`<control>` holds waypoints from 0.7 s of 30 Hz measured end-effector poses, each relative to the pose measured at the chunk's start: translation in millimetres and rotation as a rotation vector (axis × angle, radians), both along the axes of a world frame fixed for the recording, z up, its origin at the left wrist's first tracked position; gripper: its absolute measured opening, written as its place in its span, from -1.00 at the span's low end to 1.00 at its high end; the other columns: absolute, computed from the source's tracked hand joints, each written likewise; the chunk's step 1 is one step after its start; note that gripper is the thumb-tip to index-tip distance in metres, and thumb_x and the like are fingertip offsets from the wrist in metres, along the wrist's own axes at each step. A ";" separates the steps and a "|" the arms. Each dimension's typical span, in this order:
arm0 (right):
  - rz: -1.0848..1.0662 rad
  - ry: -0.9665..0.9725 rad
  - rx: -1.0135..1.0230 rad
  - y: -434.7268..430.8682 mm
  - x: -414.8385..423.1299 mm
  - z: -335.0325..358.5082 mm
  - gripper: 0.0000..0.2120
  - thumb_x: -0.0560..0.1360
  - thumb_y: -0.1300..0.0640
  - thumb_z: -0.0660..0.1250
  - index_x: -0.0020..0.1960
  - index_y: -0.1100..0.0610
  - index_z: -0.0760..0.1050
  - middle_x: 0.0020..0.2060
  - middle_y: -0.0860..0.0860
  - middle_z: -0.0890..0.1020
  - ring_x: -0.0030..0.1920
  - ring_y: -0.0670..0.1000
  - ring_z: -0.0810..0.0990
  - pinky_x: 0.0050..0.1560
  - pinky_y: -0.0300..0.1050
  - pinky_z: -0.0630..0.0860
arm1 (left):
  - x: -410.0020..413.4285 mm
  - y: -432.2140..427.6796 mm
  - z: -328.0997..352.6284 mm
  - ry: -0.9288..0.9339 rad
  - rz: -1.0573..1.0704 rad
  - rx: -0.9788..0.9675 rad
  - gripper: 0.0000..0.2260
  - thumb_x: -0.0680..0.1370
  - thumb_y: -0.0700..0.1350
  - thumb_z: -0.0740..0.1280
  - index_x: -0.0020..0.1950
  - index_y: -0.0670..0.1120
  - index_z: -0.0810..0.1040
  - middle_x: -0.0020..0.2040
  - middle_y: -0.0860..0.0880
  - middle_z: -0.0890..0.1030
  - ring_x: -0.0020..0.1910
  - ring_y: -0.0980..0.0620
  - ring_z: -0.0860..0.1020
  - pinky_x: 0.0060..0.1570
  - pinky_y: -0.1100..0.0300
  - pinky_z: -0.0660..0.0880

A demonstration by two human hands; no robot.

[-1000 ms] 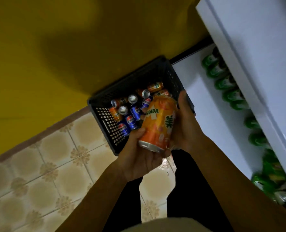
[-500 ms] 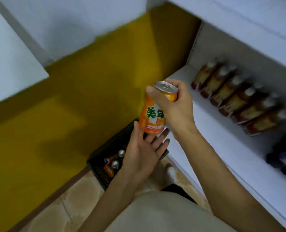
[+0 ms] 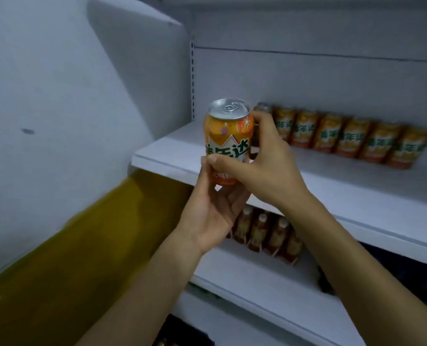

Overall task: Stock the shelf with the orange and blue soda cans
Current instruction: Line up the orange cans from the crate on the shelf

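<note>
Left hand (image 3: 215, 216) cups the base from below, thumb up the side. The orange can (image 3: 228, 136) is upright in the air, in front of the white shelf (image 3: 172, 158), green characters 年达 readable. Right hand (image 3: 264, 168) wraps it, thumb across the label. Further right, a row of matching cans (image 3: 352, 138) lines the shelf's back.

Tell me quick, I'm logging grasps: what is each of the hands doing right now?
Left hand: holds the orange soda can at its base, thumb on its side.
Right hand: grips the same can around its side.
</note>
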State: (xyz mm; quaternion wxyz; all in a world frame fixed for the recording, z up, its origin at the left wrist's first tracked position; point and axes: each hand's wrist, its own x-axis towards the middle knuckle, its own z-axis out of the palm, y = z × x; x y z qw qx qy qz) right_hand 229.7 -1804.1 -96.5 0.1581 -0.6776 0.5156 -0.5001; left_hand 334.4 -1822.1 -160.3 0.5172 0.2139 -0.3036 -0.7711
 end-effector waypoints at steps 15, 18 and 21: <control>-0.315 -0.021 0.324 -161.7 -152.5 -5.0 -0.33 0.30 0.09 0.56 0.32 0.18 0.37 0.19 0.07 0.55 0.17 0.05 0.56 0.00 -0.14 0.50 | -63.2 -125.2 16.1 -2.063 -0.224 -1.346 -0.05 0.34 0.44 0.28 0.55 0.06 -0.04 0.46 -0.04 0.28 0.40 -0.08 0.27 0.25 -0.01 0.36; -0.369 -0.024 0.379 -190.4 -161.2 -26.7 -0.19 0.32 0.08 0.55 0.44 0.20 0.22 0.37 0.09 0.42 0.36 0.11 0.41 0.28 -0.04 0.42 | -66.9 -131.9 15.2 -2.101 -0.267 -1.364 -0.15 0.41 0.44 0.19 0.55 0.06 0.00 0.45 -0.05 0.31 0.37 -0.08 0.30 0.23 0.00 0.38; -0.373 -0.095 0.365 -214.3 -166.4 -47.1 -0.17 0.30 0.12 0.56 0.44 0.19 0.22 0.37 0.08 0.42 0.37 0.10 0.40 0.34 0.05 0.39 | -66.7 -136.7 11.8 -2.152 -0.259 -1.372 -0.30 0.51 0.38 0.07 0.54 0.03 0.09 0.45 -0.06 0.30 0.37 -0.07 0.31 0.24 0.01 0.39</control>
